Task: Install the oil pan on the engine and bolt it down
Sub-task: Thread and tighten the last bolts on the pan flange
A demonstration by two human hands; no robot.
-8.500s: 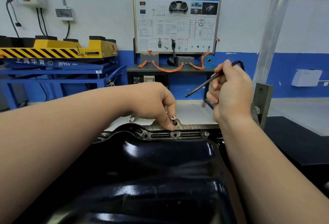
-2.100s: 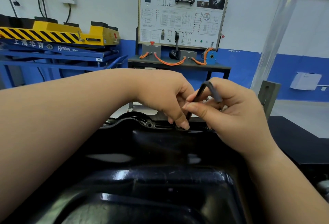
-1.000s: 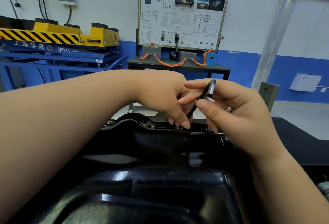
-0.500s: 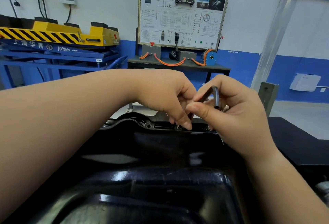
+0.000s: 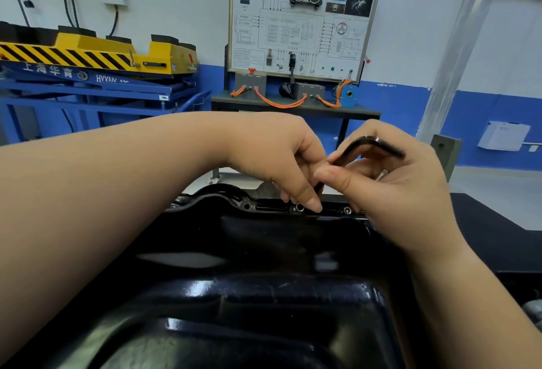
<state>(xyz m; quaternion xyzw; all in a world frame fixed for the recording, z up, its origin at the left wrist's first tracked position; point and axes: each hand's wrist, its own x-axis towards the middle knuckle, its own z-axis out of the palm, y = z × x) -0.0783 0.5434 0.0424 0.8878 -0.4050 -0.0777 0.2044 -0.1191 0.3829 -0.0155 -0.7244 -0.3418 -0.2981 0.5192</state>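
Plainly, the next move depends on how the hex key (image 5: 372,145) lines up with the bolt (image 5: 299,207) on the far flange of the oil pan (image 5: 264,295). The black pan fills the foreground, and its far edge lies directly under both hands.

The right hand (image 5: 404,192) has its grip clamped on the key's bend, with thumb and fingers closed round it above the flange and to the right of the bolt. From the bend the key's long axis slants down and to the left toward the flange. Its lower end passes behind the fingertips (image 5: 313,206) of the left hand (image 5: 278,163), so I cannot tell whether the tip sits in the bolt's socket.

The left hand is the nearer one. Its fingers curl down to the flange just beside the bolt, but whether that grip pinches the shaft or only steadies it is hidden.

A second bolt (image 5: 347,209) sits on the same edge to the right, and a hole (image 5: 246,206) to the left looks unfilled. By my judgement, the shaft needs to stand more upright over the bolt before it is turned.
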